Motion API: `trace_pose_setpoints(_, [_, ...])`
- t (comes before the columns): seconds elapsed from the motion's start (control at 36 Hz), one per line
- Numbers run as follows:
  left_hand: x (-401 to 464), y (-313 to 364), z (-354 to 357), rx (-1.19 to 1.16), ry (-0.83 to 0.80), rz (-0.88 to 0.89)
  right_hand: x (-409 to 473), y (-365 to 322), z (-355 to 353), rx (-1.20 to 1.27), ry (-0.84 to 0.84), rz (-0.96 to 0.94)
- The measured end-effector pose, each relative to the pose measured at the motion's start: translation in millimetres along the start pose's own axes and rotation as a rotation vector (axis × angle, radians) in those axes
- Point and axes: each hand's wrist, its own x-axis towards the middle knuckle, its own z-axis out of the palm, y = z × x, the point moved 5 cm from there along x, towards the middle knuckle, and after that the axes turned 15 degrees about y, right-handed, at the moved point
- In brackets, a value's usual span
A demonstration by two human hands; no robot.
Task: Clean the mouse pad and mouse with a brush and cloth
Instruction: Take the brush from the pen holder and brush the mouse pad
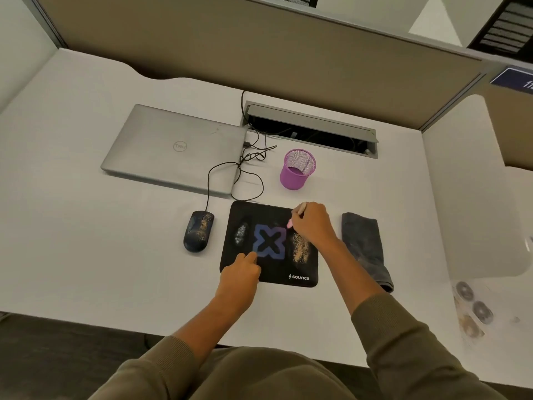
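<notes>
A black mouse pad (277, 271) with a blue X logo lies on the white desk, with a whitish dust patch on its left part and a tan one on its right. My right hand (313, 223) holds a small pink brush (289, 224), its tip touching the pad's upper right area. My left hand (240, 272) presses fingertips on the pad's lower left corner. A dark wired mouse (198, 230) speckled with tan dust sits left of the pad. A folded grey cloth (365, 246) lies right of the pad.
A closed silver laptop (176, 148) lies at the back left, the mouse's cable (230, 168) looped beside it. A purple mesh cup (297, 170) stands behind the pad. An open cable tray (311, 131) is set into the desk. Small round items (473, 307) lie at the right edge.
</notes>
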Motion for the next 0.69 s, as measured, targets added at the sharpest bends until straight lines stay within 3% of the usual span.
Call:
trace_pose_setpoints(0.14, [0,0,2,0.007,0.007,0.003,-14,-16,15,0.092,-0.144,-0.052])
trace_pose_setpoints(0.31, [-1,-2,4,0.004,-0.002,-0.003,-3,1,2,-0.027,0.008,0.018])
trace_pose_setpoints(0.39, [-2,-1,5,0.009,-0.004,-0.011,-12,-19,10,0.111,-0.111,-0.005])
trace_pose_setpoints(0.47, [-2,-1,5,0.018,0.003,-0.001,-23,-20,21,0.060,-0.247,-0.007])
trace_pose_setpoints(0.61, [-3,-1,5,0.023,0.012,0.004,-17,4,3,-0.065,-0.103,0.020])
trace_pose_setpoints(0.69, [-4,1,4,0.040,0.005,0.005,-33,-9,11,0.033,-0.230,-0.018])
